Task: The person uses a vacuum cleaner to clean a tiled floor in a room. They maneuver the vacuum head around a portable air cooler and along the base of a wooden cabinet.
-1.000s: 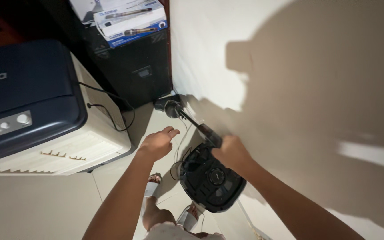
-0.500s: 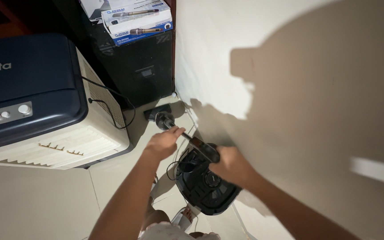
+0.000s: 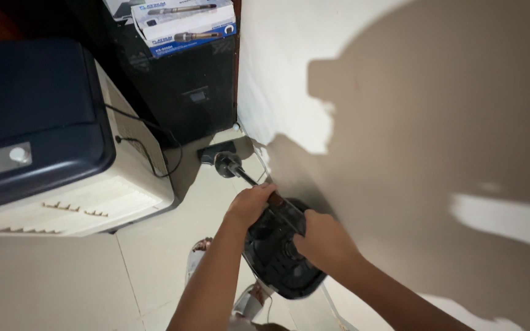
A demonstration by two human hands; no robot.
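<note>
Gripping a thin rod (image 3: 259, 184), both hands, left (image 3: 251, 205) and right (image 3: 326, 242), partly hide the black device (image 3: 277, 263).

the two hands, left (image 3: 251, 204) and right (image 3: 326, 241), cover the top of the black rounded device (image 3: 283, 260) and part of its thin rod (image 3: 249, 179), while the navy-topped appliance (image 3: 38, 122) and the box (image 3: 185, 24) run off the picture's edges.

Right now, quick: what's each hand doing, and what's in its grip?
Left hand: closed on the thin dark rod coming out of the black appliance.
Right hand: closed on the black appliance's top.
</note>
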